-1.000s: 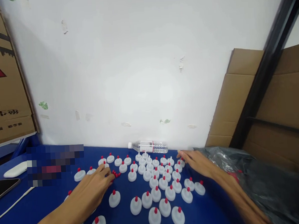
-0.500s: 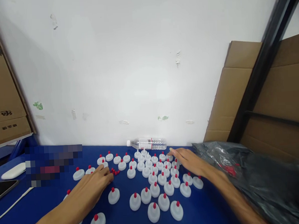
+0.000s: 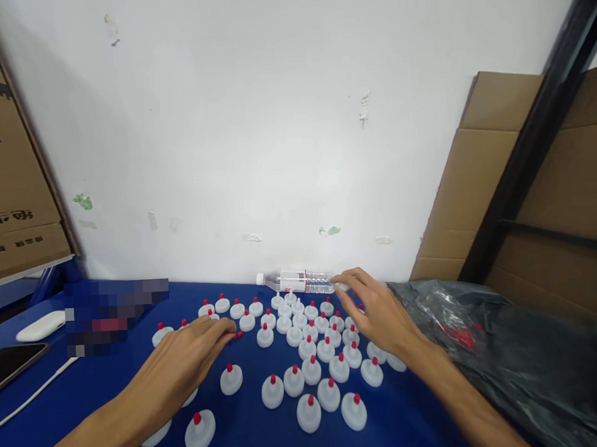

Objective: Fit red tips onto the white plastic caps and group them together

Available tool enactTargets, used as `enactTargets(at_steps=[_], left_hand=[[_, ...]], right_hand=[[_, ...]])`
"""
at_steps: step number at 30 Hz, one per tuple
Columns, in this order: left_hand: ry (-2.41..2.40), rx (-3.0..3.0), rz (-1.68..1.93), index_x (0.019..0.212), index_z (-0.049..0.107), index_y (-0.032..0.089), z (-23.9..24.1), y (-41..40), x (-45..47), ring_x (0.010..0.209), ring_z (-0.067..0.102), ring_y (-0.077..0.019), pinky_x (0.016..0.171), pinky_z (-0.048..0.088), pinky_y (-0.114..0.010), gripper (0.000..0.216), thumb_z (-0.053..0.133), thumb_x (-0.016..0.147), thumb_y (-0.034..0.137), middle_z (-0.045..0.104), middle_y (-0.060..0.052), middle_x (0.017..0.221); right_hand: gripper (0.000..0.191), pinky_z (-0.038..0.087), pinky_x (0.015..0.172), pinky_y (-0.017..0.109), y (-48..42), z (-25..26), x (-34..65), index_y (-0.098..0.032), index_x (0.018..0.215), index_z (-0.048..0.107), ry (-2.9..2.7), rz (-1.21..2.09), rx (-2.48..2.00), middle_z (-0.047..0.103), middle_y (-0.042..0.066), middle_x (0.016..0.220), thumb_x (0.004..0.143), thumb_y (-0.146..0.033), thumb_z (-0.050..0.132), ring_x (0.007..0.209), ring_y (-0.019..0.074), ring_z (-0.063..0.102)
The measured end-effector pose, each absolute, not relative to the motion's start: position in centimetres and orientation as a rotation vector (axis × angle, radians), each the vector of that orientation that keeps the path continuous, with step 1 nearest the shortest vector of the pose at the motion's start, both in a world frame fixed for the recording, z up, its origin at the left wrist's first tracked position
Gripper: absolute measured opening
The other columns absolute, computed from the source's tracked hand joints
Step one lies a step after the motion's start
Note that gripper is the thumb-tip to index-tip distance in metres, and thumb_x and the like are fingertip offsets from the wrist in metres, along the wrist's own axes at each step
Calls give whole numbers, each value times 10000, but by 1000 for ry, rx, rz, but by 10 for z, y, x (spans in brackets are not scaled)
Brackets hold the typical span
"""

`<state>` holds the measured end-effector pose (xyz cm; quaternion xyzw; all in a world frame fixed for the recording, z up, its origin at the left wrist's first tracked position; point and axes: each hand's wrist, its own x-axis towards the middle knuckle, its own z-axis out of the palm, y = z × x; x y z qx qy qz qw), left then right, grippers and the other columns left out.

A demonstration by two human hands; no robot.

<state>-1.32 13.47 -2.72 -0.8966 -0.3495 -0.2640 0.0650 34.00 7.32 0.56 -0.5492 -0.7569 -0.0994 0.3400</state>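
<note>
My left hand [image 3: 199, 345] reaches in low over the table with its fingers pressed together. Small red caps [image 3: 238, 335] lie right at its fingertips; whatever is between them is hidden. At the back right, my right hand [image 3: 376, 309] pinches a whitish lid [image 3: 340, 286], partly covered by the fingers, near the end of a clear plastic bottle [image 3: 319, 282] lying on its side. Between the hands stand many white round lids with spouts, most topped by a red tip, such as this lid [image 3: 309, 414]. A few lids [image 3: 290, 297] at the back have bare white spouts.
A blue table [image 3: 249, 433] carries everything, against a white wall. On the right lies a dark plastic bag [image 3: 535, 351] with a clear bag of red pieces [image 3: 462, 335]. A phone [image 3: 16, 365], a white case [image 3: 41, 326] and a white cable [image 3: 32, 401] are at left.
My right hand has lifted up and back from the lids, with a whitish lid between its fingers. The left fingertips have closed in over the red caps. The view has shifted slightly.
</note>
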Motion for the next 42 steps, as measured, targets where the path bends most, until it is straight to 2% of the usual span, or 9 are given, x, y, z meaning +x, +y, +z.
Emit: enactTargets(at_steps=[4,9,12,16,22,25,29,34,42], left_hand=[[-854,-2666,-930,1210,628,280,-21,122,-7,943,699,-190,760,549,-280,248,434,1072,349,721,-30,1076],[-616,-2677,-993,1217,610,240,-21,108,-1,889,685,-155,747,546,-234,201,484,1061,254,716,-27,1040],[-487,-2725,-1024,1219,598,210,-21,100,1,824,675,-138,702,541,-214,224,471,1045,147,711,-28,977],[-479,-2733,-1053,1204,601,218,-23,95,2,850,676,-141,718,547,-220,251,495,1016,89,709,-24,991],[-537,-2625,-1132,1297,566,195,-26,97,-1,844,674,-153,722,541,-243,286,570,1014,151,722,-44,994],[-541,-2708,-1066,1303,553,238,-27,98,-4,885,654,-163,728,532,-252,345,543,1000,74,706,-50,1027],[-539,-2731,-1025,1361,513,267,-26,96,-5,845,635,-155,684,514,-248,409,498,1008,59,699,-48,1018],[-578,-2713,-1052,1160,601,247,-20,95,1,823,626,-164,692,515,-255,180,494,1040,165,694,-27,933],[-516,-2796,-1100,959,575,211,-10,85,8,661,521,-148,571,427,-256,254,366,1035,89,604,-3,763]], right_hand=[[338,544,997,400,62,5,304,-230,1371,501,-2121,-387,-1191,639,88,1277,1033,-219,477,1179,229,628],[322,593,904,345,50,-4,266,-182,1300,529,-2208,-521,-911,679,97,1231,994,-91,492,1101,208,669],[373,571,961,325,44,-7,253,-161,1296,544,-2264,-473,-794,700,78,1238,946,-31,522,1122,193,666],[381,557,992,335,42,-10,249,-163,1288,565,-2254,-476,-734,691,72,1300,930,-35,555,1160,203,654],[251,578,935,330,41,-11,248,-175,1224,575,-2215,-404,-754,709,87,1246,987,-103,540,1070,190,692],[232,594,919,324,39,-13,243,-188,1242,557,-2225,-330,-767,704,85,1260,1011,-170,548,1075,190,704],[259,598,935,323,37,-15,239,-187,1267,533,-2220,-245,-750,696,91,1281,1012,-147,536,1114,188,698],[211,575,992,336,36,-16,239,-181,1208,540,-2200,-175,-752,700,97,1281,1008,-118,523,1187,199,668],[201,597,934,313,34,-15,234,-192,1160,522,-2165,-197,-687,737,91,1180,1004,-75,473,1124,182,689]])
